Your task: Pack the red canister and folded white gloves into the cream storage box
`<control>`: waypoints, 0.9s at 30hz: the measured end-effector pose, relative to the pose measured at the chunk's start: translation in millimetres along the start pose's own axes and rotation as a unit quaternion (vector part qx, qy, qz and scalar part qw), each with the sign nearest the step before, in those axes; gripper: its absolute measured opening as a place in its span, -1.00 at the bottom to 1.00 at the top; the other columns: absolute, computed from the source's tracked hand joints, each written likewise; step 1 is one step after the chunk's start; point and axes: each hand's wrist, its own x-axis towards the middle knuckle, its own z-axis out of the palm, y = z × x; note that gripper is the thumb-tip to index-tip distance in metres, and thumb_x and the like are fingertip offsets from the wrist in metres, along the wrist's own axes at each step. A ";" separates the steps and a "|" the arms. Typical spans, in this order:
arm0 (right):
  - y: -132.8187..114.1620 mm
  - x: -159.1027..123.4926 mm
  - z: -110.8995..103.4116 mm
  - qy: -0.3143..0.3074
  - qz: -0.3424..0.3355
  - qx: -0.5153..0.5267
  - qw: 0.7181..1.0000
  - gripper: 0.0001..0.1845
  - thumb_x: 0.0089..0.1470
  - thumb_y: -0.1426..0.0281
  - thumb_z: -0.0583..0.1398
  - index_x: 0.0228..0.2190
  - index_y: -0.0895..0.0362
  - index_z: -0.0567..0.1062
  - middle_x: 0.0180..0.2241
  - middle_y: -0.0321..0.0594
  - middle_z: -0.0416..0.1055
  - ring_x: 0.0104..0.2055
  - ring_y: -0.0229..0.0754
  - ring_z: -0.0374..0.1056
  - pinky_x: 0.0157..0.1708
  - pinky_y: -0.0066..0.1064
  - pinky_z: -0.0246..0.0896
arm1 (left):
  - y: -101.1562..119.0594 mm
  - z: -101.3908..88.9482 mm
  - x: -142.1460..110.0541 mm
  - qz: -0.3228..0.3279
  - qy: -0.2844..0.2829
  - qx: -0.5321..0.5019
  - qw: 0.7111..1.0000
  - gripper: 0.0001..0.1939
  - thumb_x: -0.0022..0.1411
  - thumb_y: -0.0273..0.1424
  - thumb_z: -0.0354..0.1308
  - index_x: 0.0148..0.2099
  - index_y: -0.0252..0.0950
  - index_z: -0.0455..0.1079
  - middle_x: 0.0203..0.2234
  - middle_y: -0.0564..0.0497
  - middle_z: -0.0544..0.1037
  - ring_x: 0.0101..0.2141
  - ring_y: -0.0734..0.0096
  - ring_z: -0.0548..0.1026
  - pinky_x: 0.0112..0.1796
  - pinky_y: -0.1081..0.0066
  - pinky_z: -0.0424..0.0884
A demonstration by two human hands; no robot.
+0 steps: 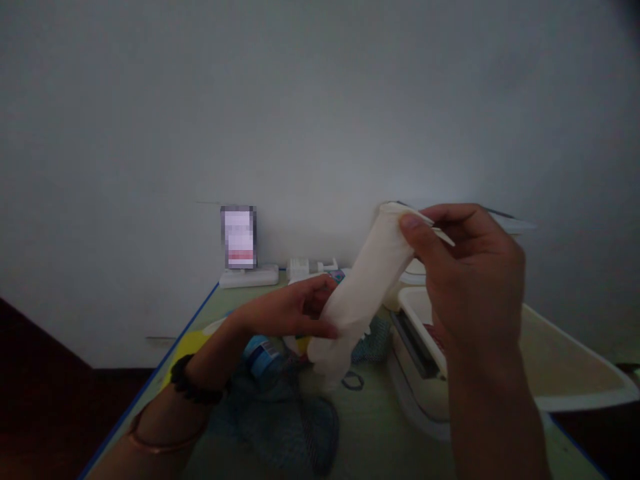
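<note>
A long white cloth-like piece [363, 293] is stretched at a slant between both hands above a table. My right hand [465, 280] pinches its upper end between thumb and fingers. My left hand [295, 310] grips its lower end, fingers closed around it. Under the hands lies blue-green netting [295, 420] with a blue-capped bottle [261, 353] next to it. The scene is dim.
A white tub [580, 380] stands at the right of the green table [373, 433]. At the far edge against the wall are a small upright screen [239, 237] on a white base and small white boxes [305, 268]. A yellow item [187, 347] lies left.
</note>
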 end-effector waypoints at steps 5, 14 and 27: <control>-1.8 -0.1 -0.2 0.010 -0.019 -0.015 1.000 -0.82 -0.07 0.28 0.30 -0.46 0.09 0.43 -0.48 -0.36 0.40 -0.48 -0.33 0.36 -0.60 -0.54 0.24 | -1.1 -5.6 -2.7 -0.020 0.014 -0.003 1.000 -0.74 0.18 -0.44 0.15 -0.10 -0.30 0.18 -0.29 -0.03 0.57 -0.31 0.43 0.53 -0.32 0.42 0.44; -0.7 1.9 -1.3 0.024 -0.033 0.013 0.999 -0.86 -0.08 0.35 0.31 -0.48 0.10 0.45 -0.49 -0.36 0.42 -0.49 -0.32 0.36 -0.58 -0.50 0.30 | -0.1 -8.2 -2.3 -0.026 0.019 -0.023 0.999 -0.62 -0.02 -0.64 0.26 -0.18 -0.29 0.22 -0.34 0.07 0.61 -0.30 0.45 0.56 -0.26 0.44 0.44; -2.2 0.7 1.1 0.015 -0.024 0.002 1.000 -0.84 -0.08 0.33 0.31 -0.48 0.12 0.44 -0.51 -0.37 0.39 -0.51 -0.35 0.34 -0.63 -0.56 0.22 | 1.3 -8.8 -4.7 -0.026 -0.047 0.001 0.999 -0.49 -0.02 -0.62 0.26 -0.01 -0.29 0.22 -0.23 -0.01 0.57 -0.20 0.40 0.53 -0.14 0.38 0.40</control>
